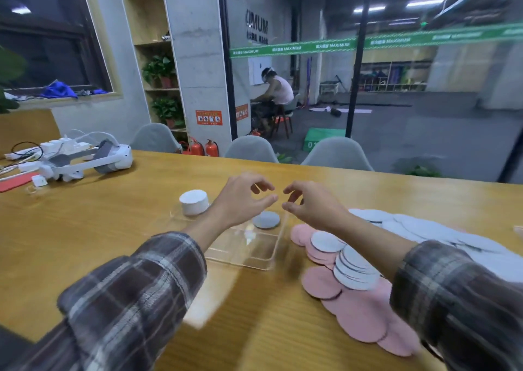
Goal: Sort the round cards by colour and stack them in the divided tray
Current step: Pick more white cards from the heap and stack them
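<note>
Both hands hover over the tray (256,263), holding no card that we can see.
We note the left hand (245,198) and right hand (310,204) raised close together, fingertips nearly meeting, fingers loosely curled and empty. The clear tray lies on the table (113,229) below them; its dividers are hard to make out. A white stack (194,202) stands at its far left, and one grey card (266,219) lies flat at its far right. Just right of the tray, pink cards (363,314) spread loose on the table, with grey cards (353,268) heaped on them. A headset (93,158) rests far left.
</note>
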### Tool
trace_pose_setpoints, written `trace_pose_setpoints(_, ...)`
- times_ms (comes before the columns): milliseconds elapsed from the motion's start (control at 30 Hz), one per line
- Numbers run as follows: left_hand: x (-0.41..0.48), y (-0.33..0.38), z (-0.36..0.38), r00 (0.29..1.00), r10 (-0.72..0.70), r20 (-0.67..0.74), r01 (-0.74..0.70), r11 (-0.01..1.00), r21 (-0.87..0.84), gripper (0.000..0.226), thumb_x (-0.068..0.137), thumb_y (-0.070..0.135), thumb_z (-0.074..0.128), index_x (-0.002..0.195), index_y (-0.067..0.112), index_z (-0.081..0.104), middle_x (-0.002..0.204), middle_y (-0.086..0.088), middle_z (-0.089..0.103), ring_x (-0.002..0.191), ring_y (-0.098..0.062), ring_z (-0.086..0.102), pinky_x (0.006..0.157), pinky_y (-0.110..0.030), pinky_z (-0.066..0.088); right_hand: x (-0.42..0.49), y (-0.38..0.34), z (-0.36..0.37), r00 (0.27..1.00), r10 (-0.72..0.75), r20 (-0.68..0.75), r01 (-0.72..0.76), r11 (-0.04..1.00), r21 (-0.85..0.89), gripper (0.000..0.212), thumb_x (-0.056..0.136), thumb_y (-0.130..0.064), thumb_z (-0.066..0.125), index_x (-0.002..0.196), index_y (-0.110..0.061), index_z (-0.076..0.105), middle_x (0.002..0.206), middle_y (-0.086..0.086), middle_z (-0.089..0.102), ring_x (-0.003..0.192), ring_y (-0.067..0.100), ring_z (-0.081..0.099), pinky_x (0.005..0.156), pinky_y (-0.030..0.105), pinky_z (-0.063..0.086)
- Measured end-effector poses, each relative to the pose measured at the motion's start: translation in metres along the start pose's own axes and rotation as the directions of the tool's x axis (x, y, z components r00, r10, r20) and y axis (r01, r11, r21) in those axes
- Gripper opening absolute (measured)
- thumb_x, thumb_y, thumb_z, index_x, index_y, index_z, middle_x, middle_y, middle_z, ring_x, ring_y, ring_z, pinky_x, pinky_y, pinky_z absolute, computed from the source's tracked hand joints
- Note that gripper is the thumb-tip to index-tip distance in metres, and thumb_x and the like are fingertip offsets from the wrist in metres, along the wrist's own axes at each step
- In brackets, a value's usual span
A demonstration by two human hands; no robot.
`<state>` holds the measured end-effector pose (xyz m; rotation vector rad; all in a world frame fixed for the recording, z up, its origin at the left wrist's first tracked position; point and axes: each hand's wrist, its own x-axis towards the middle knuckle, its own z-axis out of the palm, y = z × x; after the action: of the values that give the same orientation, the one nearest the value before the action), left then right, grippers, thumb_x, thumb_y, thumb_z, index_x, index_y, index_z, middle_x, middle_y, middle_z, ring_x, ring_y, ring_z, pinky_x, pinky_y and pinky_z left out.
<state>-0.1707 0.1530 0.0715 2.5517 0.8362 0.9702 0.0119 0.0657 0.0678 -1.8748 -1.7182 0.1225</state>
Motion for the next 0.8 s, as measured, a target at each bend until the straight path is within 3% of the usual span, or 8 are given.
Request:
trace_pose_setpoints(100, 0.0, 0.033, 0.029, 0.999, 0.018, 0.046, -0.017, 1.0, -0.019, 0.018, 0.088, 0.032, 0.081, 0.102, 0.021, 0.078, 0.1, 0.007, 0.075, 0.088, -0.009, 0.065, 0.073, -0.003, 0.041, -0.035, 0.031, -0.027, 1.0, 0.02, -0.018, -0.02, 0.999, -0.035, 0.035, 0.093, -0.033, 0.071, 0.125, -0.02, 0.066, 0.106, -0.007, 0.071, 0.085, 0.012, 0.058, 0.081, 0.031, 0.049)
trace_pose_setpoints(300, 0.001, 0.092, 0.088, 0.981, 0.07, 0.18, -0.055, 0.995, -0.087, 0.016, 0.088, 0.032, 0.08, 0.102, 0.024, 0.078, 0.101, 0.009, 0.074, 0.089, -0.006, 0.065, 0.072, -0.007, 0.042, -0.113, 0.084, -0.066, 0.997, 0.05, -0.056, -0.054, 0.996, -0.074, 0.034, 0.091, -0.033, 0.071, 0.122, -0.022, 0.067, 0.1, -0.013, 0.066, 0.077, 0.009, 0.061, 0.081, 0.034, 0.052)
trace_pose_setpoints(467, -0.009, 0.112, 0.123, 0.956, 0.086, 0.28, -0.061, 0.993, -0.1, 0.018, 0.087, 0.041, 0.078, 0.101, 0.029, 0.075, 0.101, 0.012, 0.073, 0.088, -0.003, 0.065, 0.073, -0.01, 0.043, -0.16, 0.102, -0.082, 0.992, 0.071, -0.101, -0.081, 0.992, -0.095, 0.035, 0.091, -0.033, 0.071, 0.124, -0.023, 0.065, 0.107, -0.012, 0.065, 0.08, 0.006, 0.059, 0.082, 0.031, 0.05)
trace_pose_setpoints(600, -0.028, 0.105, 0.136, 0.96, 0.095, 0.262, -0.069, 0.992, -0.107, 0.035, 0.079, 0.065, 0.071, 0.102, 0.038, 0.072, 0.104, 0.018, 0.067, 0.091, 0.002, 0.063, 0.079, -0.016, 0.048, -0.187, 0.112, -0.078, 0.986, 0.071, -0.153, -0.083, 0.993, -0.078, 0.031, 0.09, -0.031, 0.072, 0.12, -0.026, 0.066, 0.101, -0.018, 0.059, 0.083, 0.006, 0.059, 0.077, 0.04, 0.055)
trace_pose_setpoints(667, -0.032, 0.101, 0.134, 0.962, 0.116, 0.249, -0.089, 0.989, -0.116, 0.035, 0.079, 0.065, 0.073, 0.101, 0.039, 0.073, 0.104, 0.018, 0.068, 0.094, 0.003, 0.062, 0.08, -0.018, 0.048, -0.194, 0.113, -0.073, 0.979, 0.073, -0.19, -0.087, 0.994, -0.066, 0.03, 0.09, -0.027, 0.073, 0.119, -0.026, 0.067, 0.101, -0.02, 0.06, 0.085, 0.002, 0.057, 0.076, 0.039, 0.054)
trace_pose_setpoints(800, -0.041, 0.104, 0.13, 0.961, 0.133, 0.241, -0.083, 0.975, -0.208, 0.039, 0.077, 0.055, 0.085, 0.109, 0.036, 0.073, 0.106, 0.021, 0.067, 0.104, 0.004, 0.058, 0.08, -0.008, 0.04, -0.199, 0.112, -0.068, 0.977, 0.058, -0.206, -0.067, 0.997, -0.04, 0.032, 0.089, -0.027, 0.074, 0.12, -0.027, 0.068, 0.101, -0.021, 0.06, 0.087, -0.001, 0.054, 0.077, 0.03, 0.051)
